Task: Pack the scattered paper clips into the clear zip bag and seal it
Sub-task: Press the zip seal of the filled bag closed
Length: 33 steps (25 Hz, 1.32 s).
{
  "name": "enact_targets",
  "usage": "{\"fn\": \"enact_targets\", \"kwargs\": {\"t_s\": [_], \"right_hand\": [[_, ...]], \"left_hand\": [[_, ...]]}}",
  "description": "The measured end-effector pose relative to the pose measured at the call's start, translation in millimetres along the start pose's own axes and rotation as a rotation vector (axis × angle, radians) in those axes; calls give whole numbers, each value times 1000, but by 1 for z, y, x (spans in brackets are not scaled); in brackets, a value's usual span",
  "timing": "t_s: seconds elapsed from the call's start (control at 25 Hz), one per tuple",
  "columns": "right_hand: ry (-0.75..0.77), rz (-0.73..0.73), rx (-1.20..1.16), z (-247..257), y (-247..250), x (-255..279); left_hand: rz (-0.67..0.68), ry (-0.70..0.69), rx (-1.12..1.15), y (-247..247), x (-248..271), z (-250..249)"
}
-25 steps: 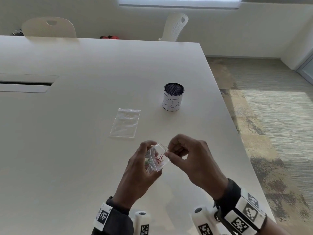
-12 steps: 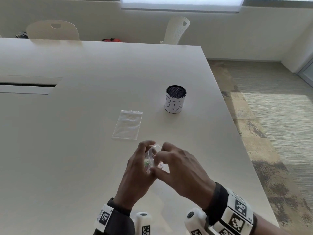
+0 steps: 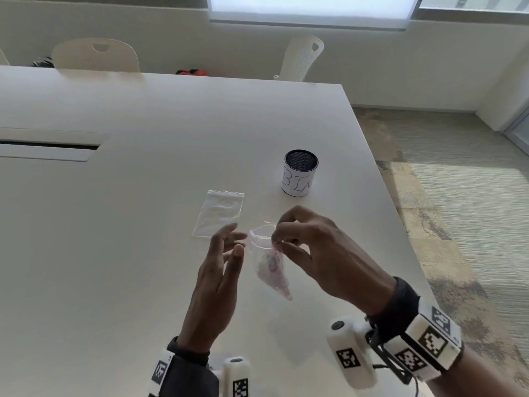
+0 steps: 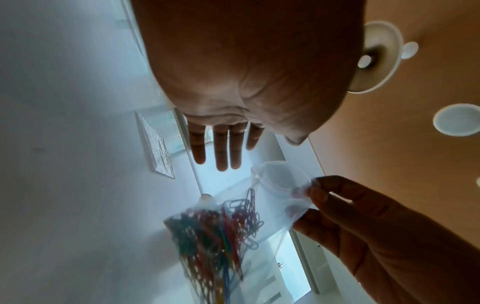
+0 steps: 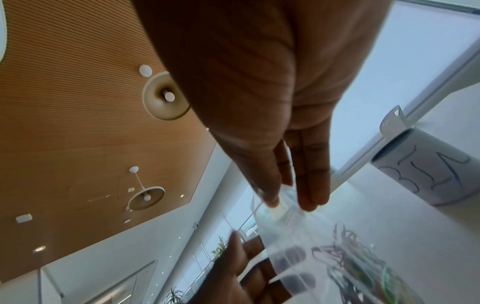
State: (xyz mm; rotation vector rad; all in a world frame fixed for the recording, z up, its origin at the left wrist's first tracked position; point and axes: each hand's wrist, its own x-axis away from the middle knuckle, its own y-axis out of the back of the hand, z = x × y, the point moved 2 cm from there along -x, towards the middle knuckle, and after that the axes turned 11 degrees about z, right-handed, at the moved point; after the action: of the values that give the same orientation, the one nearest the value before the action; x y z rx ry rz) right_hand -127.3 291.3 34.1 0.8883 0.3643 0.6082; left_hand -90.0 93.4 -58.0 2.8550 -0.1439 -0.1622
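A: Right hand [image 3: 320, 253] pinches the bag [image 3: 270, 265] by one side of its top edge, thumb and fingertips tight on the plastic, so it hangs above the surface [image 3: 114, 224].

B: And the mouth?

A: Gaping, a rounded opening at the top, the zip strip running round it.

B: What about the clips [image 4: 221, 236]?

A: All bunched in the low corner of the bag, a tangle of red, blue, green and yellow wire. The left wrist view shows them sharply through the clear plastic; in the head view they blur into a pinkish smear.

B: Left hand [image 3: 217, 279]?

A: Its grip is slack, fingers straight and spread, holding nothing, just beside the bag. Whether a fingertip brushes the plastic, I cannot tell.

B: Anything else on the surface?

A: A second bag [image 3: 219, 213], flat and apparently empty, lies just beyond the left hand. Farther right stands a cup [image 3: 299, 174] with a dark mesh rim and a white paper wrap.

B: Writing on it?

A: Hand-drawn letters, "BIN" by the look of it, clearest in the right wrist view.
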Motion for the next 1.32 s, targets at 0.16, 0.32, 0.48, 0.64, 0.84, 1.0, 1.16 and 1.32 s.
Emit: {"fn": "enact_targets", "kwargs": {"t_s": [0.16,0.32,0.48,0.64,0.84,1.0,1.16,1.32], "right_hand": [[126,-6,-18,-7,15,-4],[175,-9,-47,-10,22,-1],[99,-25,14,-26,26,6],[18,-17,134,-38,20,13],[-15,-46,-104,-38,14,22],[-68,-68,-269,-46,5,24],[-100,-75,-396,-54,-1,29],[-131,-107,-417,-60,-18,27]], "left_hand": [[54,1,98,3,-9,2],[-1,-57,236,0,-12,-11],[-63,-124,78,9,-11,-17],[69,-211,-153,17,-11,-34],[117,-97,-99,12,-17,-35],[152,-63,-174,2,-16,-30],[157,41,-18,0,-15,-17],[130,62,-33,-1,-15,-15]]}}
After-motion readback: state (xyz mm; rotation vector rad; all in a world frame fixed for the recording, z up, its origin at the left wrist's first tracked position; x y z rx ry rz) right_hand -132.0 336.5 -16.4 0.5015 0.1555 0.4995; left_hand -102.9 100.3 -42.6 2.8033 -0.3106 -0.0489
